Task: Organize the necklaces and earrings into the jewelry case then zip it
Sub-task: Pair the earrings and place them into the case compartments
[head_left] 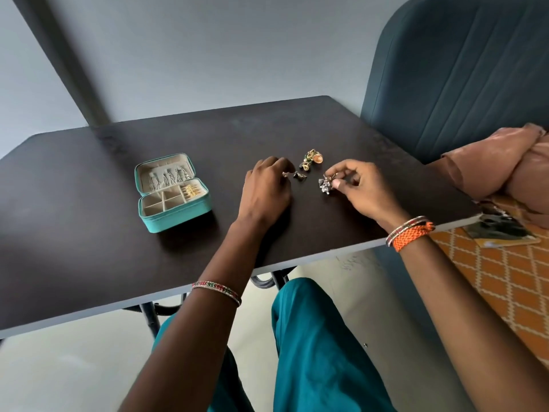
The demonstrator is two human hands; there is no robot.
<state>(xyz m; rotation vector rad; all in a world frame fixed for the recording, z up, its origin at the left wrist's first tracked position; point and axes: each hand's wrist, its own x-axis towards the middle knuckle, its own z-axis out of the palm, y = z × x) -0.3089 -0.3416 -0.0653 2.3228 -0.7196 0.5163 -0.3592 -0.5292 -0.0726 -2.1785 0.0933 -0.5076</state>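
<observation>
A teal jewelry case lies open on the left of the dark table. Several necklaces hang in its lid, and gold earrings sit in a right compartment. My right hand pinches a silver stone earring just above the table. My left hand rests on the table, its fingertips touching a small earring. A dark earring lies between my hands. A pile of gold and green earrings sits just beyond them.
A blue padded headboard rises at the right. A brown cushion lies on an orange patterned bedspread beside the table's right edge. A dark object rests on that bedspread. My teal-trousered legs are under the table.
</observation>
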